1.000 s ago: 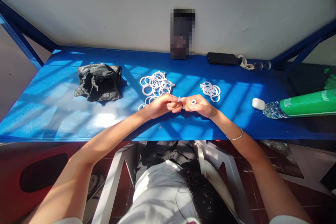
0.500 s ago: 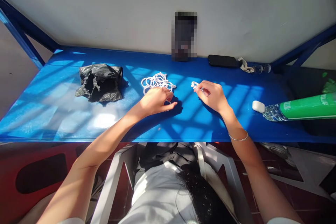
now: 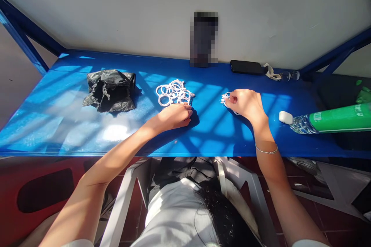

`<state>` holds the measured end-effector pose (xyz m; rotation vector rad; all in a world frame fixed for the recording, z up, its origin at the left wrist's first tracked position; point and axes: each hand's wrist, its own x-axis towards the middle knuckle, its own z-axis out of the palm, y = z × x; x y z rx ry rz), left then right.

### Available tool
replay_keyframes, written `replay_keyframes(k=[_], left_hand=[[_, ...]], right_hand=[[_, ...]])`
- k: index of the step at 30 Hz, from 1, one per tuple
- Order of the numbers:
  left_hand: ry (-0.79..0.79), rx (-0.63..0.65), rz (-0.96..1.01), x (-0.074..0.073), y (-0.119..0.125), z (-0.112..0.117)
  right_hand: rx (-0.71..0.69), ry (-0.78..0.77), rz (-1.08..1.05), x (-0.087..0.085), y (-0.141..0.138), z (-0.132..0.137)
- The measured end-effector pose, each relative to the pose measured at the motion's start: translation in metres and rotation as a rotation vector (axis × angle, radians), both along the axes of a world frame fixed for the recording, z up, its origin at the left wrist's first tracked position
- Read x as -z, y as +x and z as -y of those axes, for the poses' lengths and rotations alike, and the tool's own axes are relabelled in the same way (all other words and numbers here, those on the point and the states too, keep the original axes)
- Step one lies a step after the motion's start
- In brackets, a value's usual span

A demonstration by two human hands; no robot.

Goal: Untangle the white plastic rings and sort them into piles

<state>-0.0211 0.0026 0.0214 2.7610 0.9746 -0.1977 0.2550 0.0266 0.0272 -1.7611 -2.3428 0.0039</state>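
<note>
The left hand (image 3: 174, 116) rests curled at the near edge of the bigger pile of white rings (image 3: 173, 92) – whether it holds 1, I cannot tell. The right hand (image 3: 246, 103) covers the smaller pile (image 3: 225, 98), fingers closed on it, on the blue table (image 3: 72, 127).

no text can be read anywhere. the green label (image 3: 339, 118) on the plastic bottle (image 3: 301, 121) lying at the right end of the desk (image 3: 58, 123) carries a small pale mark or printing, but it is too small and blurred to make out. the dark upright object (image 3: 205, 38) leaning on the wall is pixelated, so nothing on it is legible.
</note>
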Motion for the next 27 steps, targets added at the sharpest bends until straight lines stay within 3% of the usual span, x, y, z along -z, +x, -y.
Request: replay_keyframes(k=[4, 13, 20, 23, 27], left_hand=[[-0.046, -0.011, 0.079, -0.002, -0.001, 0.002], [0.048, 0.018, 0.094, 0.010, 0.002, 0.002], [-0.166, -0.013, 0.597, 0.006, 0.003, 0.008], [-0.281, -0.079, 0.806, 0.001, 0.004, 0.011], [-0.421, -0.150, 0.941, -0.004, 0.005, 0.016]], right_hand=[[-0.029, -0.013, -0.083, -0.003, -0.004, 0.002], [-0.208, -0.037, -0.143, 0.003, -0.017, 0.005], [-0.466, -0.201, -0.307, 0.004, -0.030, 0.010], [-0.514, -0.281, -0.429, 0.008, -0.034, 0.014], [-0.518, -0.449, -0.658, 0.013, -0.041, 0.019]])
